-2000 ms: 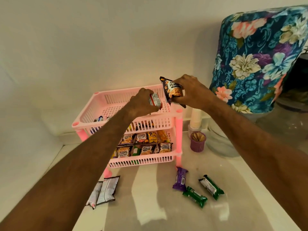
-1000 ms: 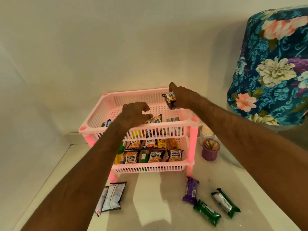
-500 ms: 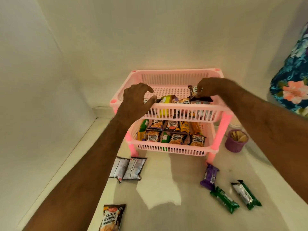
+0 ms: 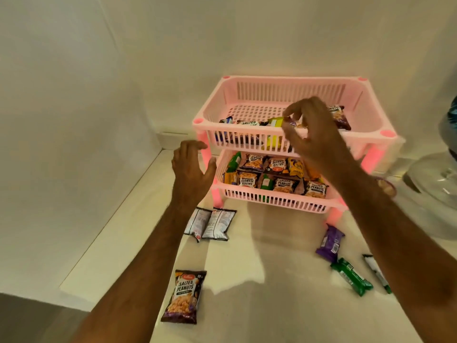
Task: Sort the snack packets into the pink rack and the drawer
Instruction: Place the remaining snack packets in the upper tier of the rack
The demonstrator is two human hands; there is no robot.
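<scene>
- Both hands have let go of their packets and are drawing back from the pink rack [image 4: 277,97]; the peanut packet [image 4: 340,117] the right hand carried a moment ago now lies in the top tray.
- Left hand [image 4: 191,173] hangs beside the rack, fingers spread, holding nothing.
- Right hand [image 4: 312,134] hovers over the top tray's front edge, fingers loosely curled and empty.
- Still loose on the counter [image 4: 259,280]: a salted peanuts packet [image 4: 184,297], two silver packets [image 4: 210,224], a purple bar [image 4: 330,242] and green bars [image 4: 351,277]. Probably next to be picked.
- No drawer is in view.
</scene>
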